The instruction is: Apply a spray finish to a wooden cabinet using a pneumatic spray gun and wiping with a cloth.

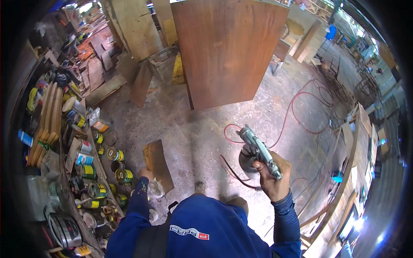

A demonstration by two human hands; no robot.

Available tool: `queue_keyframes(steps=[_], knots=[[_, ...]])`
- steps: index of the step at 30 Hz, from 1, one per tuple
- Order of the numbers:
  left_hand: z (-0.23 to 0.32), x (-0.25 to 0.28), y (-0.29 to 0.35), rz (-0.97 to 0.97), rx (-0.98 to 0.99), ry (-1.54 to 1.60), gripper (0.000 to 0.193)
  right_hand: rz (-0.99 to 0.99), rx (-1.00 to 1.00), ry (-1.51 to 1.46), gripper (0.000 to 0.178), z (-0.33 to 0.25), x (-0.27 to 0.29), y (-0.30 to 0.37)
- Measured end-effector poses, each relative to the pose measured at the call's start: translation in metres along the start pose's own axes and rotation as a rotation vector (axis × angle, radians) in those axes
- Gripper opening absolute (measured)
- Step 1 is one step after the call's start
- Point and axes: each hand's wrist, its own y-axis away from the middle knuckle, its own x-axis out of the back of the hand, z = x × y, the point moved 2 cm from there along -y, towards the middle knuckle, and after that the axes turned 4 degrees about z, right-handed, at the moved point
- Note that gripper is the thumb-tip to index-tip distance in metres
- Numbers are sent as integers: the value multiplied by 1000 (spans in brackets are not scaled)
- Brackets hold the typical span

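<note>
My right hand [276, 175] is wrapped round a silver spray gun [258, 148], raised over the floor right of my body. A dark round cup [246, 160] shows beside the gun's body, and a hose [236, 177] runs up toward its handle. Low on the left is my left hand [146, 173], beside a brown board [158, 165] lying on the floor. A crumpled, pale translucent container or bag [155, 188] lies just below that hand. Its fingers are too small and hidden to read. Ahead of me stands a large reddish-brown wooden panel [228, 51].
Several paint cans [124, 175] crowd the left side, some on a wooden shelf. A red air hose [294, 109] loops over the concrete floor on the right. Plywood sheets [133, 28] lean at the back left. A long wooden bench [344, 189] runs along the right.
</note>
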Motion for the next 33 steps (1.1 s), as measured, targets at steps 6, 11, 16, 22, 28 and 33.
queue_keyframes(steps=[6,11,16,22,28,33], knots=[[13,3,14,74,-115,188,24,169,-92,88,33,-54,25,17],[-54,-62,72,-31,-94,-7,26,446,14,-259,65,-93,37,16],[-149,-95,97,-165,-146,-187,26,427,42,-396,44,-101,39,18],[-190,-74,132,-234,-20,-233,33,180,-131,-5,25,-45,-4,78],[-188,-67,124,-311,-95,-489,32,244,-321,54,28,-38,-6,93],[-141,-59,31,-335,-304,-391,31,570,-128,-75,39,-86,7,66]])
